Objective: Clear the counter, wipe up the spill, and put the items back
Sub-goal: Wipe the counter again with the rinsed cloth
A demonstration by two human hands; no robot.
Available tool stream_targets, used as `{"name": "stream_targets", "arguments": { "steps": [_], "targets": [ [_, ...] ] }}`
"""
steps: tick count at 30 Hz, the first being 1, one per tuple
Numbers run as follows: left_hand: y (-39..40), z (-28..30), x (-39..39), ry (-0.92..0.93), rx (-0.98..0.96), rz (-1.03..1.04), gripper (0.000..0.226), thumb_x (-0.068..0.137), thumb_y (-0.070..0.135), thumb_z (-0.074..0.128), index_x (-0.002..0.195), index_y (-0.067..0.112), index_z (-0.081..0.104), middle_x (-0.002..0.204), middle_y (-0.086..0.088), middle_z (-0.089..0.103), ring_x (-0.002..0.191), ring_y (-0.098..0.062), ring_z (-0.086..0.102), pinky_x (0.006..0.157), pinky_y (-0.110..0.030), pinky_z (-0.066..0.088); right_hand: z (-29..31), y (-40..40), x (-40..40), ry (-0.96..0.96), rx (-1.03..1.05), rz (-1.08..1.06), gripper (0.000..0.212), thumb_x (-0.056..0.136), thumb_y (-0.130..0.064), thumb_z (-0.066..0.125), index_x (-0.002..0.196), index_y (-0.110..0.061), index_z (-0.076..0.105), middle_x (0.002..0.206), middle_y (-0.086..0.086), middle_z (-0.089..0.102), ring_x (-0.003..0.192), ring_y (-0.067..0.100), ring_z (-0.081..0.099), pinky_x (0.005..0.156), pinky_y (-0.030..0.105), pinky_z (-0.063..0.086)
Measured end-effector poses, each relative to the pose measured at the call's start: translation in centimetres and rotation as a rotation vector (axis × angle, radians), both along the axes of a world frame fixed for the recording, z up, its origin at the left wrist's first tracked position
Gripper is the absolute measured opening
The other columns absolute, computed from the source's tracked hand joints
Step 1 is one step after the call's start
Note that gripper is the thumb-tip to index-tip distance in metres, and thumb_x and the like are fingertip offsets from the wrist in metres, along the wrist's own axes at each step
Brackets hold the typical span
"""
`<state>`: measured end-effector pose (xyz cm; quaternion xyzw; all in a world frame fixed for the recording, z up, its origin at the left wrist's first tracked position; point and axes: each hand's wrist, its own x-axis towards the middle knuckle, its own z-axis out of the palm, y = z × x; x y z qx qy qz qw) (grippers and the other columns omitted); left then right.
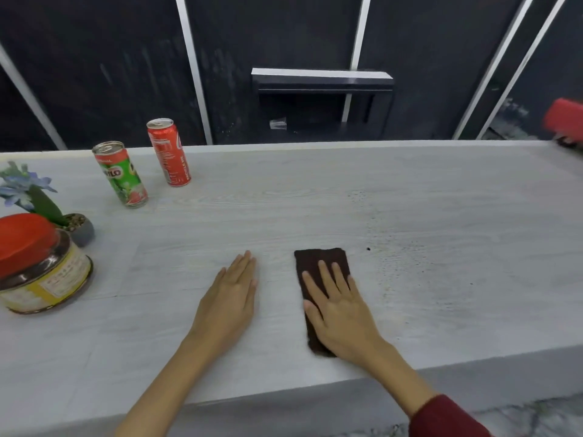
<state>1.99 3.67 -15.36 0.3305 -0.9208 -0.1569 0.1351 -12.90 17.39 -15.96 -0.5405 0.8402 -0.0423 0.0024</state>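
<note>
Both forearms enter from the lower edge, the right one in a dark red sleeve [448, 417]. Right hand [339, 313] lies flat, fingers straight and slightly spread, pressing a dark brown cloth [315, 263] onto the pale wood-grain table [315, 197]; it curls round nothing. Left hand [232, 298] rests palm down on the bare surface just left of the cloth, fingers straight and together, holding nothing.

Fine dark specks of the spill [407, 244] scatter to the right of the cloth, with one larger dark spot [368, 248] just beyond its far right corner. At far left stand a green Milo can [121, 175], a red cola can [170, 152], a small potted plant [41, 200] and a red-lidded tin [41, 266], apparently moved aside. A blurred red object [564, 118] sits at the right edge.

Judged stage: wiping, with residue remaining. Risks: a flat, ungripped cloth may slide out from under the palm or merely smear the specks rightward; a wide leftward sweep could knock the cans; grit pushed toward the near edge could fall to the floor.
</note>
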Motion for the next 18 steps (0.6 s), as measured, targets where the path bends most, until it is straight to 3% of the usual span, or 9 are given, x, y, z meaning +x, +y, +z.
{"name": "stream_targets", "arguments": {
  "steps": [2,5,8,10,12,15,18],
  "targets": [
    [0.7,0.4,-0.6,0.01,0.008,0.037,0.049,0.099,0.028,0.018,0.146,0.014,0.014,0.156,0.004,0.009,0.142,-0.003,0.005,0.112,-0.018,-0.002,-0.4,2.4,0.0,-0.009,0.018,0.065,0.056,0.097,-0.045,0.008,0.135,-0.026,0.044,0.139,0.007,0.049,0.128,0.027,0.048,0.103,0.041,0.04],
    [1.7,0.6,-1.1,0.013,0.029,0.087,0.049,0.099,0.025,0.022,0.146,0.011,0.016,0.156,0.003,0.01,0.143,-0.007,0.008,0.113,-0.02,0.0,-0.4,7.0,-3.1,0.009,-0.01,0.112,0.054,0.097,-0.048,0.009,0.14,-0.029,0.034,0.146,0.004,0.039,0.135,0.024,0.036,0.11,0.035,0.021],
    [3.0,0.2,-1.8,-0.011,0.024,0.12,0.049,0.099,0.024,0.022,0.146,0.01,0.016,0.156,0.001,0.01,0.144,-0.009,0.009,0.114,-0.021,0.001,0.2,8.9,-7.9,-0.073,0.0,0.109,0.076,0.079,-0.066,-0.02,0.143,-0.033,0.003,0.154,-0.003,0.0,0.145,0.02,0.002,0.116,0.029,-0.004],
    [4.0,-0.1,-2.3,-0.017,0.027,0.145,0.048,0.1,0.023,0.022,0.146,0.01,0.017,0.156,0.0,0.01,0.144,-0.01,0.01,0.114,-0.022,0.002,0.3,8.0,-10.1,-0.118,0.015,0.081,0.091,0.061,-0.071,-0.034,0.139,-0.034,-0.009,0.152,-0.005,-0.013,0.144,0.018,-0.011,0.113,0.031,-0.009],
    [4.9,-0.4,-3.1,-0.013,0.031,0.167,0.048,0.099,0.022,0.022,0.146,0.01,0.017,0.156,0.0,0.011,0.144,-0.011,0.011,0.115,-0.024,0.003,0.6,5.8,-10.5,-0.116,0.018,0.064,0.097,0.061,-0.073,-0.029,0.144,-0.03,-0.005,0.156,0.001,-0.009,0.145,0.022,-0.01,0.115,0.035,-0.006],
    [6.0,-0.6,-4.4,0.004,0.031,0.18,0.048,0.099,0.022,0.023,0.146,0.009,0.018,0.156,-0.001,0.013,0.144,-0.012,0.012,0.115,-0.024,0.003,0.5,3.5,-8.7,-0.121,-0.013,0.096,0.086,0.072,-0.061,-0.017,0.147,-0.024,0.005,0.158,0.009,-0.002,0.145,0.028,-0.005,0.116,0.041,-0.003],
    [6.7,-0.7,-5.2,0.001,0.012,0.187,0.048,0.099,0.022,0.023,0.146,0.008,0.018,0.156,-0.002,0.013,0.144,-0.013,0.012,0.113,-0.024,0.003,0.2,4.8,-7.3,-0.158,-0.033,0.197,0.086,0.073,-0.062,-0.018,0.147,-0.026,0.007,0.157,0.007,-0.002,0.145,0.026,-0.006,0.114,0.036,-0.009]
  ]
}}
